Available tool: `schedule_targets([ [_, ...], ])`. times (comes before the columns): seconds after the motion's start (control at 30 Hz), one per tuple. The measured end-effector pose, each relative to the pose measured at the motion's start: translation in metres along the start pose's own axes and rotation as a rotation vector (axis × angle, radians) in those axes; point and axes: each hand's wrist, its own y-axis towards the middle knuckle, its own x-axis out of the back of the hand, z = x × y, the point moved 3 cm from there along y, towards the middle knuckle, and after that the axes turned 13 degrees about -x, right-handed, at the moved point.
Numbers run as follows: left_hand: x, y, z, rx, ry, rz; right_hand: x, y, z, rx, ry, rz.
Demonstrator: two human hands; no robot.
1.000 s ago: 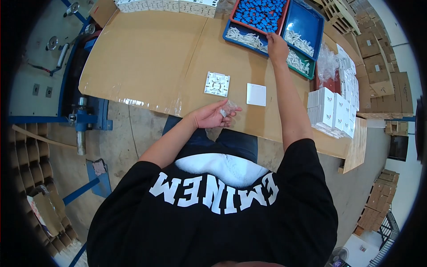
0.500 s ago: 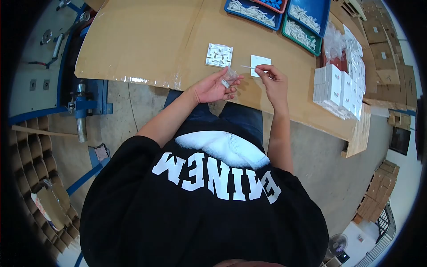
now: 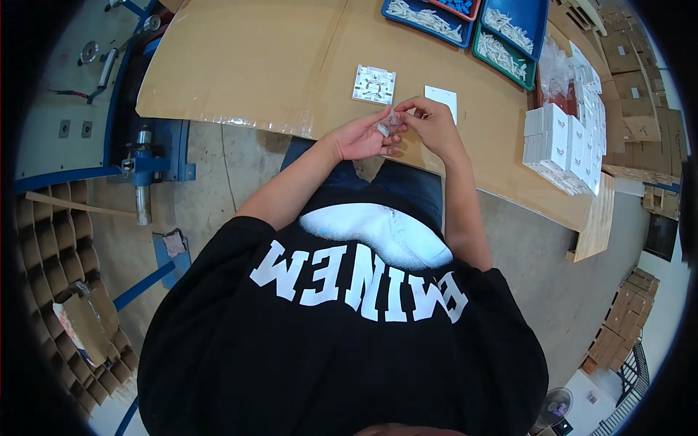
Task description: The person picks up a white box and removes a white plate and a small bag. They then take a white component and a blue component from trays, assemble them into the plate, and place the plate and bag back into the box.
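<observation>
My left hand [image 3: 362, 138], palm up, holds a small clear plastic bag [image 3: 392, 123] with a small white piece [image 3: 382, 130] in or against it. My right hand [image 3: 434, 125] has its thumb and fingers pinched together at the bag's upper right side; what lies between the fingertips is hidden. Just beyond the left hand, a square white plastic tray-like part [image 3: 374, 84] with moulded clips lies on the table. A flat white square plate [image 3: 442, 99] lies behind the right hand, partly covered by it.
Cardboard covers the table [image 3: 240, 65]. At the back right, a blue bin [image 3: 429, 27] and a green bin [image 3: 502, 59] hold thin white pieces; a red bin [image 3: 459, 7] holds blue ones. White boxes [image 3: 556, 145] stand stacked on the right, beside clear plastic bags [image 3: 556, 69].
My right hand has moved left to the plastic bag in my left hand. The thin white stick it pinched earlier no longer shows. The whole view has shifted slightly.
</observation>
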Motion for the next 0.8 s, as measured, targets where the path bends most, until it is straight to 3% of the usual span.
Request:
schedule_targets([
  [0.07,-0.001,0.002,0.002,0.006,0.012,-0.011,0.005,-0.003,0.003,0.179,-0.153,-0.049],
  [0.17,-0.011,0.0,0.002,-0.012,0.131,-0.119,0.01,-0.003,-0.007,0.27,-0.111,-0.002],
  [0.37,-0.055,-0.008,-0.01,-0.099,0.591,-0.174,0.036,-0.018,0.002,0.107,-0.108,0.29],
  [0.43,-0.074,-0.012,-0.018,-0.152,0.857,-0.2,0.041,-0.024,0.011,0.109,-0.03,0.281],
  [0.57,-0.097,-0.023,-0.027,-0.263,0.988,-0.125,0.05,-0.038,0.035,0.098,0.076,0.251],
  [0.67,-0.104,-0.03,-0.035,-0.336,1.0,-0.232,0.053,-0.048,0.047,0.074,0.302,0.225],
  [0.7,-0.107,-0.03,-0.038,-0.444,1.029,-0.227,0.052,-0.051,0.053,0.078,0.304,0.225],
  [0.77,-0.114,-0.033,-0.039,-0.551,1.06,-0.22,0.049,-0.056,0.061,0.028,0.315,-0.019],
  [0.8,-0.121,-0.036,-0.039,-0.627,1.026,-0.262,0.044,-0.058,0.062,0.032,0.318,-0.021],
])
